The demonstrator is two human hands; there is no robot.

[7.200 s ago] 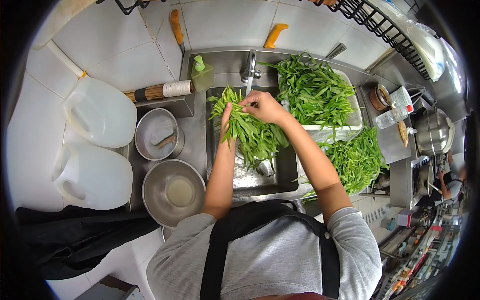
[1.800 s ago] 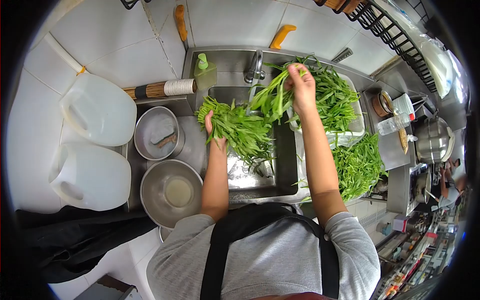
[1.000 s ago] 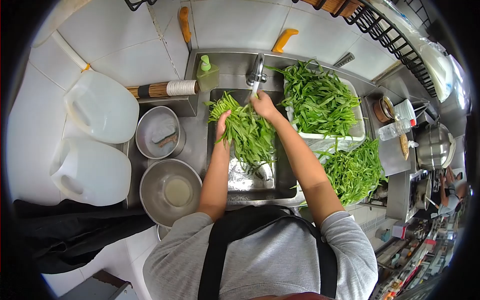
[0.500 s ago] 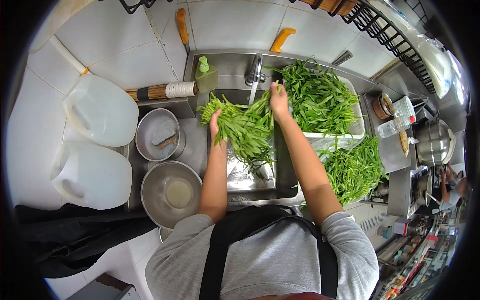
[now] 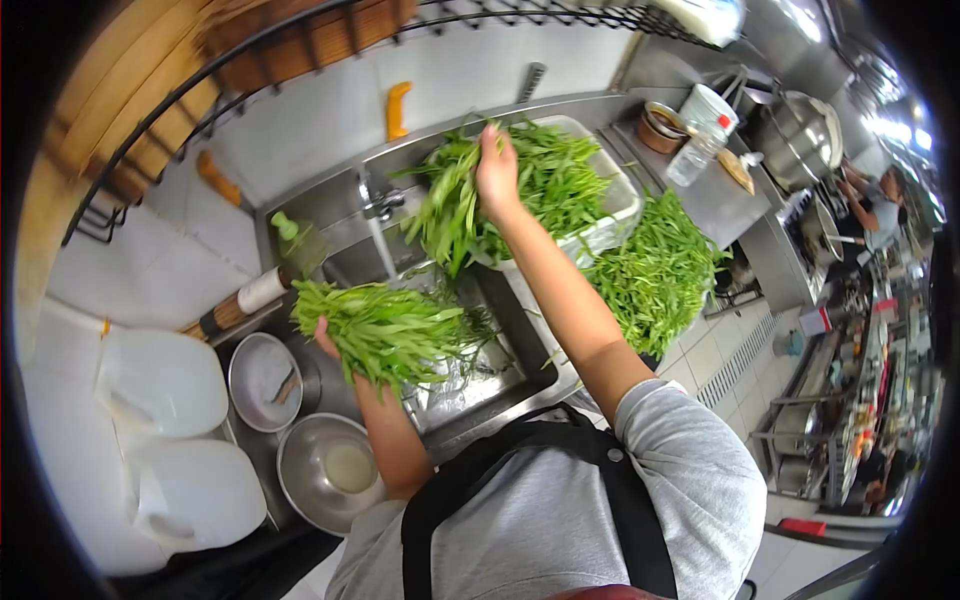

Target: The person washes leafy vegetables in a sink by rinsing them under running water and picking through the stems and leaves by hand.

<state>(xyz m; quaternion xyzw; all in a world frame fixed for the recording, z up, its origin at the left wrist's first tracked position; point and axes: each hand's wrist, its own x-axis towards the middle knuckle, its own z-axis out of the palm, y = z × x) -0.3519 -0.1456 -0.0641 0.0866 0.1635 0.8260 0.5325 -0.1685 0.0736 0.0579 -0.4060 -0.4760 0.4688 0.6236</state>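
Note:
My left hand (image 5: 328, 342) is closed around the stem end of a thick bunch of long-leaved greens (image 5: 385, 325). That bunch lies across my palm above the metal sink (image 5: 515, 375), its leaves pointing right. Over the left side of a white basket (image 5: 625, 210), my right hand (image 5: 497, 170) grips more leafy greens (image 5: 440, 205), which droop toward the sink. Other greens (image 5: 560, 165) fill the basket. Water runs from the faucet (image 5: 378, 200) into the sink between my hands.
More greens (image 5: 660, 265) are heaped right of the basket. Metal bowls (image 5: 325, 440) and plastic jugs (image 5: 195, 490) stand at left, near a green-topped soap bottle (image 5: 297, 240). A wire rack (image 5: 330, 15) hangs above. A person (image 5: 880, 212) works far right.
My right hand has moved from beside the left-hand bunch to the basket and taken hold of greens there. My left hand still holds its bunch. The view has turned right.

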